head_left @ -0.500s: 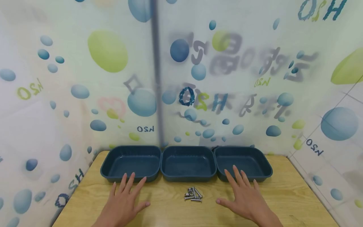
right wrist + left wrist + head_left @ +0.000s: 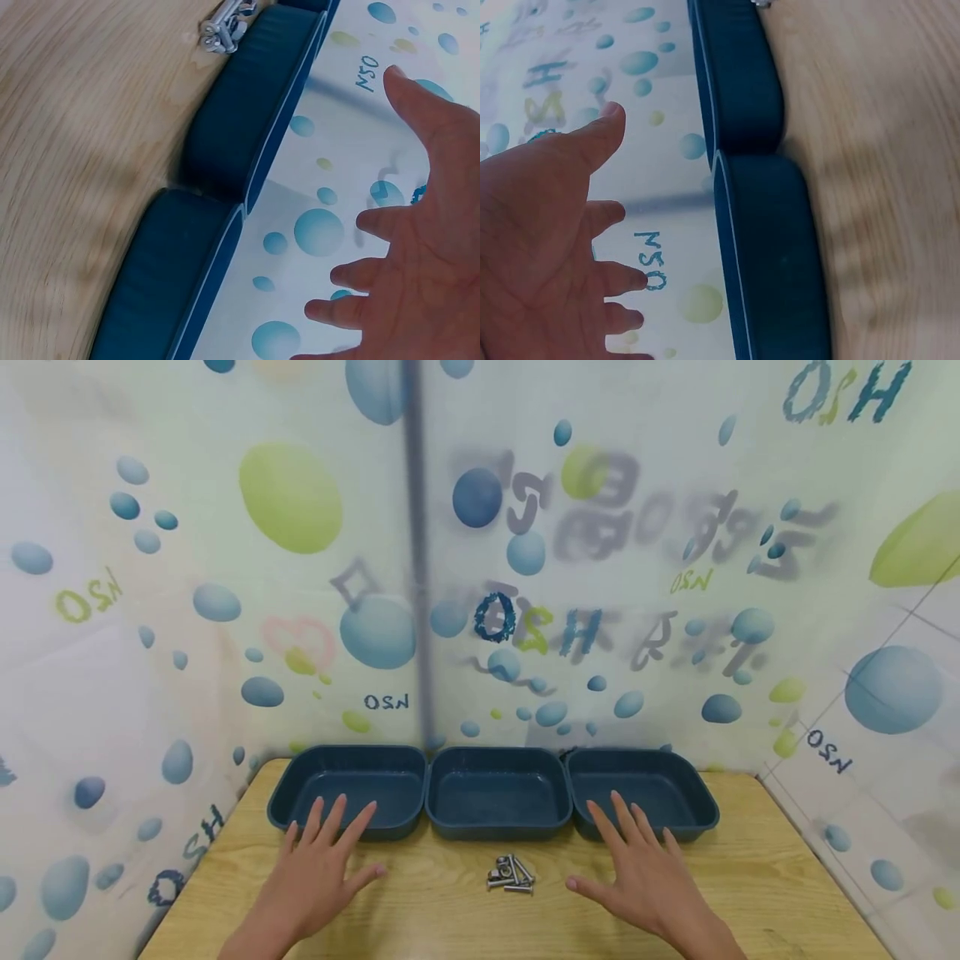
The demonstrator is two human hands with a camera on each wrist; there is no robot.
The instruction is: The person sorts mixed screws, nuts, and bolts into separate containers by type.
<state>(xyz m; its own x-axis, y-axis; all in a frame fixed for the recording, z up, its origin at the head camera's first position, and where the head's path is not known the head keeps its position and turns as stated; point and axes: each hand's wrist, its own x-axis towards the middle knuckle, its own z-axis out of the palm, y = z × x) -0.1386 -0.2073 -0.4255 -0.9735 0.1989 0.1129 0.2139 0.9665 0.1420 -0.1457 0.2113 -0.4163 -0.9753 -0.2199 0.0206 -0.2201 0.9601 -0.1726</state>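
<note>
Both hands hover palm down over the wooden table with fingers spread, holding nothing. In the head view my left hand (image 2: 311, 872) is in front of the left blue tray (image 2: 348, 831), its fingertips overlapping the tray's front. My right hand (image 2: 645, 877) is likewise before the right blue tray (image 2: 693, 814). Between the hands lies a small pile of metal bolts and nuts (image 2: 512, 873), in front of the middle blue tray (image 2: 498, 831). The same bolts (image 2: 221, 30) show at the top of the right wrist view. No hand touches them.
Three trays stand side by side along the back of the wooden table (image 2: 450, 910). Behind them hangs a pale curtain (image 2: 637, 702) with blue and green dots and lettering, which also encloses the left and right sides.
My left hand has moved a little left and away from me, its fingers still spread. The right hand has shifted slightly left and forward. Trays and bolts stay put.
</note>
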